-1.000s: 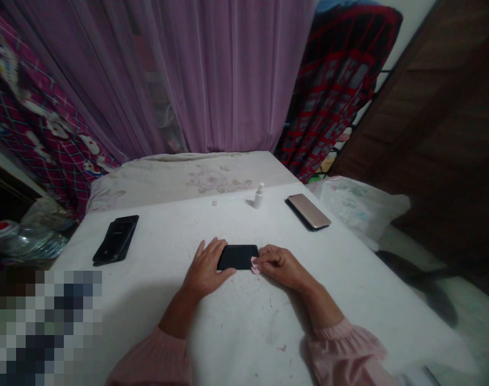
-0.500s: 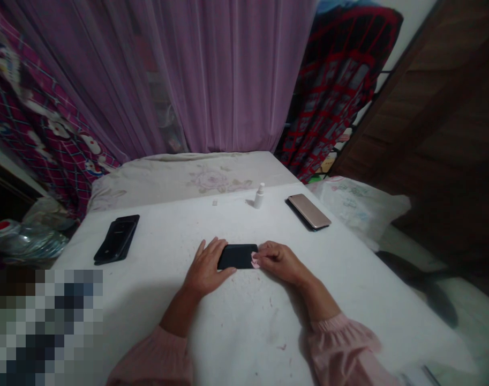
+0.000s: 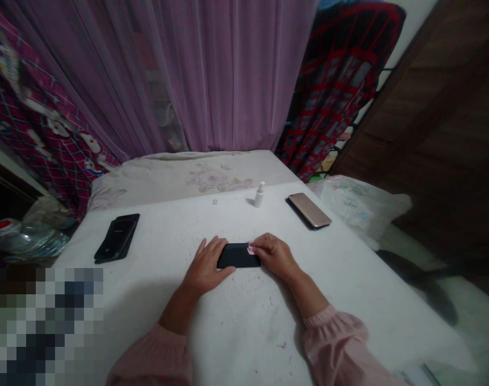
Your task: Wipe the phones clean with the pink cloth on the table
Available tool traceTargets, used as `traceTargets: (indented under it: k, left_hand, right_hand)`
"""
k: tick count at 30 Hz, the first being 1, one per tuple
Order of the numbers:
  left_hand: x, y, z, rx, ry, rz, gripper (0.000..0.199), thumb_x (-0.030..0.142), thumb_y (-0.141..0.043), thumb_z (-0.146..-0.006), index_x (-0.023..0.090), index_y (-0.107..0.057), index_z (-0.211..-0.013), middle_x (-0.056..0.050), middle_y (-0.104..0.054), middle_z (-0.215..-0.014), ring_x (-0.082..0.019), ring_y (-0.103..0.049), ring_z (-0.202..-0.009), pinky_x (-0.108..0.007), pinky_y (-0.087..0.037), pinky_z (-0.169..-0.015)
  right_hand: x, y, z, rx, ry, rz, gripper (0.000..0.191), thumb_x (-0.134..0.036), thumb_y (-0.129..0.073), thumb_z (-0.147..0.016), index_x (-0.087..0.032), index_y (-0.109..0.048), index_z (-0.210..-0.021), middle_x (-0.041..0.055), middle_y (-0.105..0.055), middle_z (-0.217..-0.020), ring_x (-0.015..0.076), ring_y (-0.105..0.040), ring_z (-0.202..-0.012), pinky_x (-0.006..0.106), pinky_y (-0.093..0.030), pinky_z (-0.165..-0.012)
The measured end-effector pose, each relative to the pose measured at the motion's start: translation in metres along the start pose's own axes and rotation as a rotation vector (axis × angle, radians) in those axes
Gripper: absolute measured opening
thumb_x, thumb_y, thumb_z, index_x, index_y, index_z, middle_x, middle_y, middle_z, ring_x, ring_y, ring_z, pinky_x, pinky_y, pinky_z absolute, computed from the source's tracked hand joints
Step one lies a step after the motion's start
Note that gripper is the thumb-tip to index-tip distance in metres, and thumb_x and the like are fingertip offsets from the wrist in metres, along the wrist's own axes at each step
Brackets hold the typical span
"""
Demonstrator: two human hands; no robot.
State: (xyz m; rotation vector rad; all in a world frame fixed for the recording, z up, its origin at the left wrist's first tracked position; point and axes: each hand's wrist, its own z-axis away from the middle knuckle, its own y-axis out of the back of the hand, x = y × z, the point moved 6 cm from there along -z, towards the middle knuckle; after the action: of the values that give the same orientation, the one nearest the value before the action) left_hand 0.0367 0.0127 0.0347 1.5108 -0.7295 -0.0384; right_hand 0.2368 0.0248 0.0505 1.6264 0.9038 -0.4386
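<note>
A black smartphone point(image 3: 238, 255) lies flat on the white surface point(image 3: 156, 236), screen side up as far as I can tell. My left hand point(image 3: 207, 265) clasps its left end, with the thumb along the near edge. At the phone's upper right corner, my right hand point(image 3: 273, 255) pinches a small pink tab point(image 3: 251, 250) between its fingertips. The tab touches the phone, and the fingers hide most of it. My right hand also covers the phone's right end.
Farther left lies a stack of black phones point(image 3: 118, 239). A small white bottle point(image 3: 259, 195) and a tiny square piece point(image 3: 215, 202) stand near the far edge. A gold phone point(image 3: 309, 210) lies at the right. Beyond are a floral pillow point(image 3: 188, 179) and a purple curtain point(image 3: 228, 75).
My right hand has moved up and left, bringing the pink tab from the phone's right end onto its upper right corner. My left hand and the phone have barely moved.
</note>
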Motion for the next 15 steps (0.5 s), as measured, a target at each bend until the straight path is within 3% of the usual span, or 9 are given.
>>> traceTargets:
  k: [5,12,15]
  left_hand:
    - [0.0,0.0,0.0,-0.009,0.014,0.002,0.062,0.042,-0.063,-0.084,0.02,-0.042,-0.138,-0.012,-0.051,-0.144,-0.029,-0.035,-0.141,-0.053,-0.017,-0.119]
    - [0.0,0.0,0.0,-0.034,0.001,0.001,0.063,0.042,-0.062,-0.084,0.02,-0.041,-0.139,-0.012,-0.049,-0.145,-0.029,-0.034,-0.142,-0.052,-0.016,-0.119]
    - [0.0,0.0,0.0,-0.037,0.003,-0.006,0.063,0.04,-0.062,-0.084,0.018,-0.041,-0.138,-0.013,-0.049,-0.145,-0.029,-0.033,-0.142,-0.053,-0.016,-0.119]
  right_hand:
    - [-0.016,0.001,0.012,-0.201,0.147,-0.027,0.014,-0.023,-0.065,-0.084,-0.029,-0.077,-0.082,-0.0009,-0.069,-0.078,0.0131,-0.064,-0.076,0.024,-0.048,-0.07]
    - [-0.006,-0.005,-0.005,0.009,0.054,0.092,0.012,-0.026,-0.069,-0.083,-0.03,-0.077,-0.09,0.0006,-0.071,-0.082,0.0163,-0.065,-0.081,0.027,-0.048,-0.071]
    - [-0.007,-0.006,-0.009,0.023,0.07,0.126,0.012,-0.026,-0.067,-0.085,-0.029,-0.077,-0.092,0.0012,-0.071,-0.083,0.0162,-0.064,-0.081,0.028,-0.047,-0.071]
